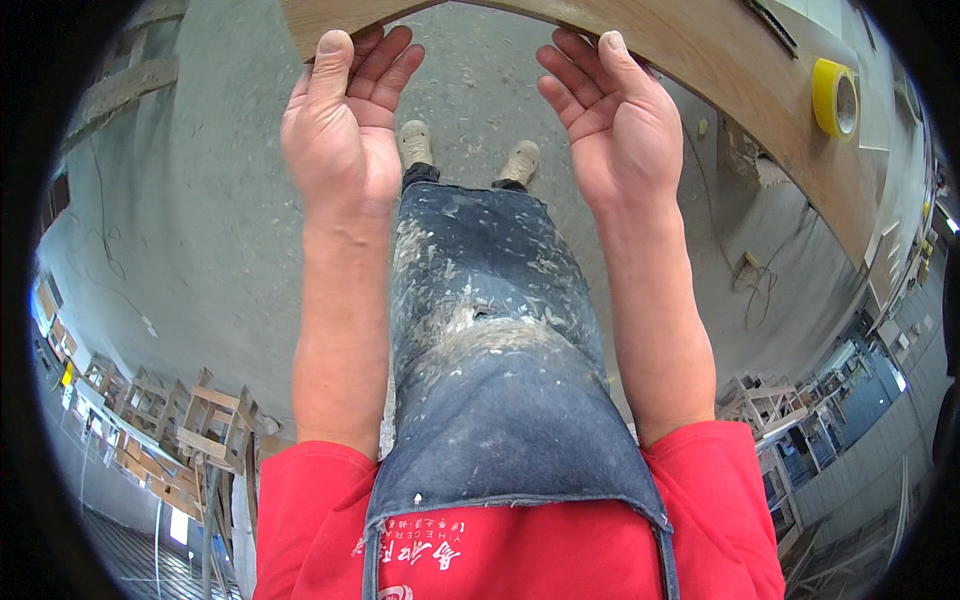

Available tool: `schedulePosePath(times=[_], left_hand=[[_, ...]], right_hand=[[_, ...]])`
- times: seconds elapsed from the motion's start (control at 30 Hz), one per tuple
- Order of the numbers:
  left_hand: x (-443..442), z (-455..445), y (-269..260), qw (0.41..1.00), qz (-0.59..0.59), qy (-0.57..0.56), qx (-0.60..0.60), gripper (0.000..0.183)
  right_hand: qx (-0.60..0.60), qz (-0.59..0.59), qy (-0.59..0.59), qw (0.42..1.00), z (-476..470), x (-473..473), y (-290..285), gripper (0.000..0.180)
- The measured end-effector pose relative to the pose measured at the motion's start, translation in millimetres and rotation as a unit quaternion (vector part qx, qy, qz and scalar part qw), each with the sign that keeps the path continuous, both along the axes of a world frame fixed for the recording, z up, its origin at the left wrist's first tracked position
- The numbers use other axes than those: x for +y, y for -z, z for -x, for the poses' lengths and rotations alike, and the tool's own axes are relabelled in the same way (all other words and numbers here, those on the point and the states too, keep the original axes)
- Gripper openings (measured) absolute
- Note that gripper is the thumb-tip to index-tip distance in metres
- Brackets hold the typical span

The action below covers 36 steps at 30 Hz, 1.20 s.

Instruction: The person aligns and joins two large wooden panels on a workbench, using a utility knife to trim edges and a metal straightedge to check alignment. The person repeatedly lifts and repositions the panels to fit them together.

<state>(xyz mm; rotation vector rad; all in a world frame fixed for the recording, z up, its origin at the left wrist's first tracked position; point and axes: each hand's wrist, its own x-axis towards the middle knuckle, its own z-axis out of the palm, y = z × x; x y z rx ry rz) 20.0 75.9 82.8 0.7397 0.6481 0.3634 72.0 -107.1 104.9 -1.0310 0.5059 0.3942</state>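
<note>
My left hand point(343, 124) is palm up at the near edge of a wooden board point(705, 64), close to its left corner. My right hand point(626, 127) mirrors it farther along the same edge. Both palms are empty, with thumbs apart from loosely curled fingers. In this view the thumb tips overlap the board. Whether either hand touches the edge I cannot tell, and some finger parts are hidden. A roll of yellow tape point(834, 100) stands on its side on the board, to the right of my right hand. A dark, thin strip point(771, 27) lies farther back.
Under me is a speckled grey floor point(232, 187), with thin cords point(757, 281) at the right. A stained dark apron point(495, 315) hangs over my legs. Wooden frames point(217, 420) stand behind at the left, and more wooden frames point(765, 405) at the right.
</note>
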Motion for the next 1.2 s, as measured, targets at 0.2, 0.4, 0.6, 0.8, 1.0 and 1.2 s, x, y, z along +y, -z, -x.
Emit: schedulePosePath(times=[0.2, 0.4, 0.6, 0.8, 1.0, 1.2], left_hand=[[1, -1, 0, 1.000, 0.008, 0.004, 0.000, 0.029], [5, -1, 4, 1.000, 0.004, 0.010, 0.004, 0.030], [3, 0, -2, 1.000, 0.024, 0.012, -0.010, 0.029], [-1, -1, -4, 1.000, 0.030, -0.007, 0.000, 0.030], [-2, -2, -5, 0.999, 0.040, -0.010, 0.006, 0.028], [-4, -3, -3, 0.999, 0.050, -0.004, 0.007, 0.028]], right_hand=[[-0.011, -0.009, -0.007, 1.000, -1, -1, 3, 0.030], [-0.012, -0.003, -0.001, 1.000, 0, 2, 1, 0.031], [0.012, -0.031, 0.009, 0.999, -1, 1, 3, 0.027], [0.041, -0.052, 0.009, 0.998, 0, 15, -3, 0.028], [0.052, -0.093, -0.026, 0.994, -4, 53, 5, 0.030], [0.057, -0.103, -0.035, 0.992, -8, 68, 9, 0.030]])
